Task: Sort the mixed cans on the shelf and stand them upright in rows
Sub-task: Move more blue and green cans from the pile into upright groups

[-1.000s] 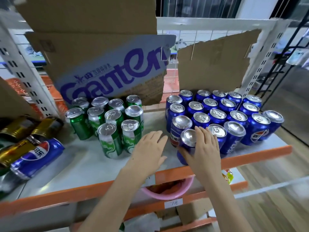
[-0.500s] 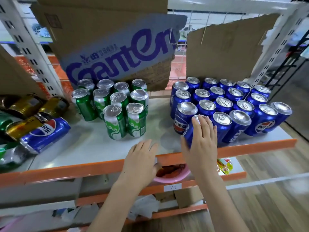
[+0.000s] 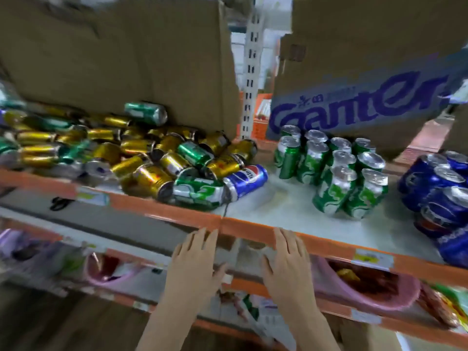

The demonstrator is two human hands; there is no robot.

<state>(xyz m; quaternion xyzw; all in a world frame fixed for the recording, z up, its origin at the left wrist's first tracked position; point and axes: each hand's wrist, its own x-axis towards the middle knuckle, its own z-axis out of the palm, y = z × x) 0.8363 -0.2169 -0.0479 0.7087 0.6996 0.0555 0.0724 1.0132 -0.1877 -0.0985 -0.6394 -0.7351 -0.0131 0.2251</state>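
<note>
A heap of lying cans, mostly gold ones (image 3: 149,177) with some green ones, fills the left of the shelf (image 3: 253,211). At the heap's right edge a blue Pepsi can (image 3: 247,179) lies on its side beside a lying green can (image 3: 200,192). Upright green cans (image 3: 334,168) stand in rows at centre right. Upright blue cans (image 3: 440,193) stand at the far right. My left hand (image 3: 196,259) and my right hand (image 3: 287,259) hover in front of the shelf's orange front edge (image 3: 157,211), fingers straight, holding nothing.
Cardboard sheets (image 3: 121,54) stand behind the cans, one printed with purple letters (image 3: 354,107). A white slotted upright (image 3: 250,79) rises between them. On the lower shelf are pink bowls (image 3: 367,290) and packets.
The view has swung left, showing the heap of lying cans. My right hand has left the blue cans, and both hands have drawn back to the shelf's front edge.
</note>
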